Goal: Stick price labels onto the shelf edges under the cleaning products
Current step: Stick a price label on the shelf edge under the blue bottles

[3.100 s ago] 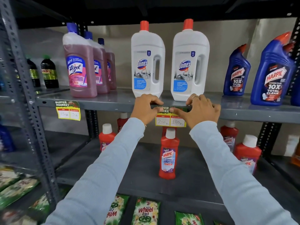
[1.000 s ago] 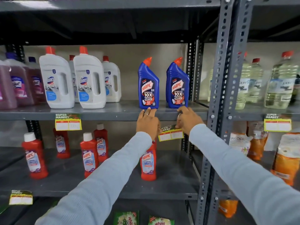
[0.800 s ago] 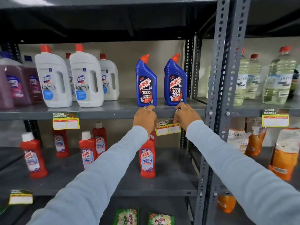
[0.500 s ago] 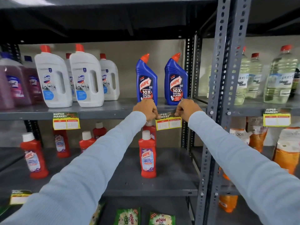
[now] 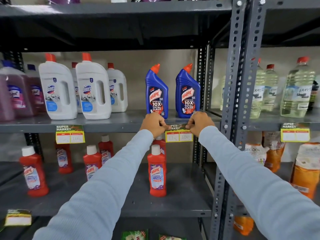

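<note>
A yellow and green price label marked 120 and 100 lies level against the grey shelf edge, below two blue Harpic bottles. My left hand pinches the label's top left corner and my right hand pinches its top right corner, both pressed to the edge. A second label hangs on the same edge under the white Domex bottles.
Red Harpic bathroom cleaner bottles stand on the shelf below. A perforated grey upright rises just right of my right hand. Clear oil bottles and another label are in the right bay. Pink Lizol bottles stand far left.
I shifted right from the Domex bottles to the Harpic bottles. The label rose from hanging tilted below the edge to level against it, with both hands raised to the edge.
</note>
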